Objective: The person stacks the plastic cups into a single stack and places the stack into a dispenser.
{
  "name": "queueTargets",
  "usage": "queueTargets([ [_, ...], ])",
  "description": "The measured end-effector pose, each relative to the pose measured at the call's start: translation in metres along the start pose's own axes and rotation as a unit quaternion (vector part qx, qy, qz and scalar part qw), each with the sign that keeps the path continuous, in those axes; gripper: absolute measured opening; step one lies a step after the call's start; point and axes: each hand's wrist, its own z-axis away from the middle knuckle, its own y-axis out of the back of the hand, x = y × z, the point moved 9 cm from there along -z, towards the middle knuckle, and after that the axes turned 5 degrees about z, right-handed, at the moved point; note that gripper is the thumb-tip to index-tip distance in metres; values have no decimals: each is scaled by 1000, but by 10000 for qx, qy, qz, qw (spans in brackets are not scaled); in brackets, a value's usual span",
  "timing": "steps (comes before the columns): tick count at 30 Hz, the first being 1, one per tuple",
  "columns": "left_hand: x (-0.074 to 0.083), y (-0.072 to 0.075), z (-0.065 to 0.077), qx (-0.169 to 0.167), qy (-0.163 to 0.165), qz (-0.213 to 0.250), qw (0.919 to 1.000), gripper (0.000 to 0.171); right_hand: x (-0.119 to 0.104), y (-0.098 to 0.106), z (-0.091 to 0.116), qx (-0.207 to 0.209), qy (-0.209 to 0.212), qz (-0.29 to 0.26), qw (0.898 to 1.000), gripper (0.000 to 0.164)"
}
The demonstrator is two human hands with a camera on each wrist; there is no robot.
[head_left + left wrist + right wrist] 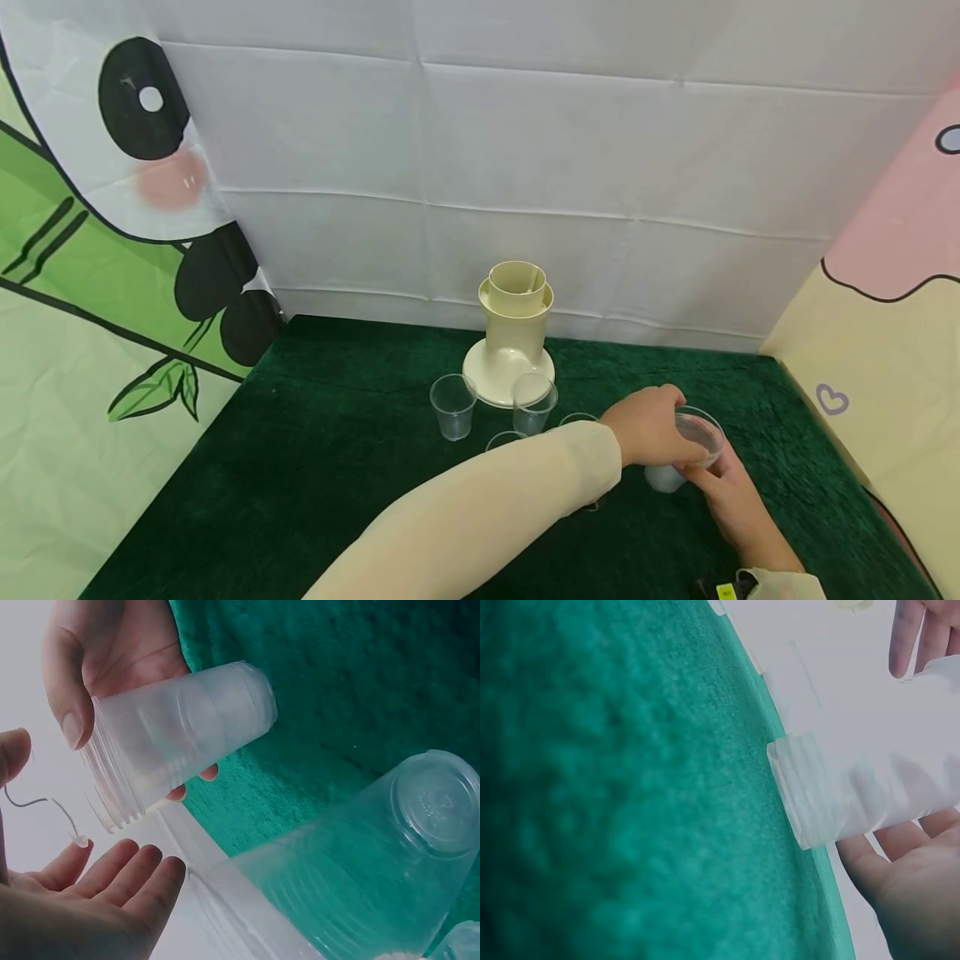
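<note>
My right hand [731, 496] holds a stack of nested clear plastic cups [663, 479] at the right of the table, tilted with the mouth up and toward me. Reaching across, my left hand [651, 425] has its thumb and fingers spread about the rim of the stack's top cup. In the left wrist view the stack [187, 720] lies along my right palm, and a thin rim line runs between my left thumb and fingertip. Seen from the right wrist, the stack [870, 787] rests over the right fingers. The left sleeve partly hides the cups near it.
Separate clear cups stand on the green cloth [337, 467]: one at left [453, 408], one beside it [534, 404], others partly behind my left sleeve [487, 517]. A cream cylindrical holder [517, 333] on a round base [483, 375] stands behind them, near the white backdrop [525, 150].
</note>
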Motion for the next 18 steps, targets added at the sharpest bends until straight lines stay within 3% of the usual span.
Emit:
queueTargets([
  [10,-3,5,3,-17,-85,-189,9998,61,1,1,-1,67,-144,18,9999,57],
  [18,4,23,18,-215,-281,149,9993,57,0,0,-1,53,-112,21,9999,57],
])
